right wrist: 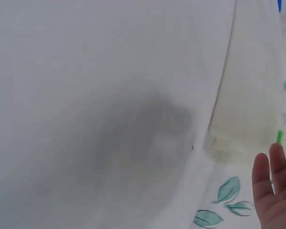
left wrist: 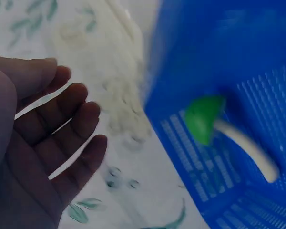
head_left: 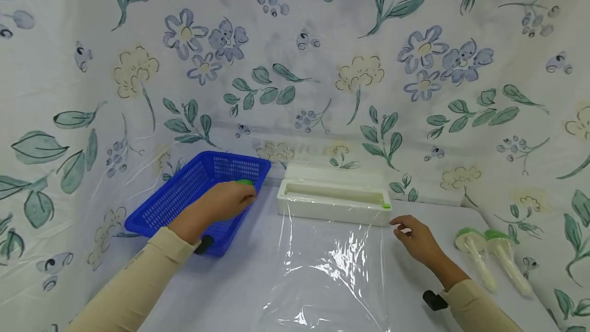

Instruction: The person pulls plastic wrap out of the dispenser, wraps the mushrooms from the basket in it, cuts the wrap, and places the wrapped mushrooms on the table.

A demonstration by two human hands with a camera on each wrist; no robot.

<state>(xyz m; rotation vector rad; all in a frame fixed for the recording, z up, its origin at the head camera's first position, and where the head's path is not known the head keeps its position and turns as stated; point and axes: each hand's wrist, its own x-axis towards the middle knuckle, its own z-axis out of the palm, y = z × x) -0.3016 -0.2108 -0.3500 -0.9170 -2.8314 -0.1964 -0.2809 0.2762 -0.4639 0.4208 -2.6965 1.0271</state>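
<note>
My left hand point(head_left: 228, 200) is over the right side of a blue plastic basket point(head_left: 135, 223). In the left wrist view its fingers are spread and relaxed, with nothing between them. A mushroom point(left wrist: 205, 119) with a green cap and pale stem is inside the basket, apart from the fingers; only a bit of green cap point(head_left: 245, 182) shows behind the hand in the head view. My right hand point(head_left: 417, 237) hovers by the right end of a white cling film dispenser point(head_left: 332, 213), loosely bent and holding nothing. Clear film point(head_left: 332, 270) stretches from the dispenser toward me.
Two green-capped mushrooms wrapped in clear film, one point(head_left: 477, 260) beside the other point(head_left: 509, 263), lie at the right of the white table point(head_left: 221, 291). The dispenser's lid point(head_left: 334, 173) stands raised, and a small green piece point(head_left: 386, 206) sits at its right end. Floral cloth hangs behind.
</note>
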